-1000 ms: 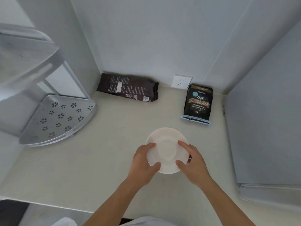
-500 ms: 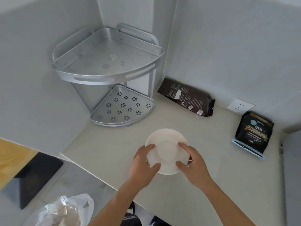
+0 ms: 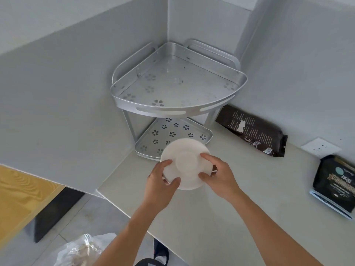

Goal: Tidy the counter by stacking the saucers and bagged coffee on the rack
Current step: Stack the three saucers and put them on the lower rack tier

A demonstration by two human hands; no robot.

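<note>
A stack of white saucers (image 3: pixel 185 160) is held above the counter, just in front of the lower shelf of the rack. My left hand (image 3: pixel 162 186) grips its left rim and my right hand (image 3: pixel 219 174) grips its right rim. The silver two-tier corner rack (image 3: pixel 178 110) stands in the wall corner, both perforated shelves bare. A dark brown coffee bag (image 3: pixel 253 130) lies flat against the back wall, right of the rack. A black coffee bag (image 3: pixel 336 184) with a light blue base lies further right.
The beige counter (image 3: pixel 221 217) ends at an edge on the left, with floor below. A white wall socket (image 3: pixel 321 147) sits between the two bags. A plastic bag (image 3: pixel 82 250) lies on the floor at the bottom left, beside a yellow wooden panel (image 3: pixel 17 198).
The view has swung left, bringing the whole rack into sight. Both hands have carried the saucers toward the rack's lower shelf.
</note>
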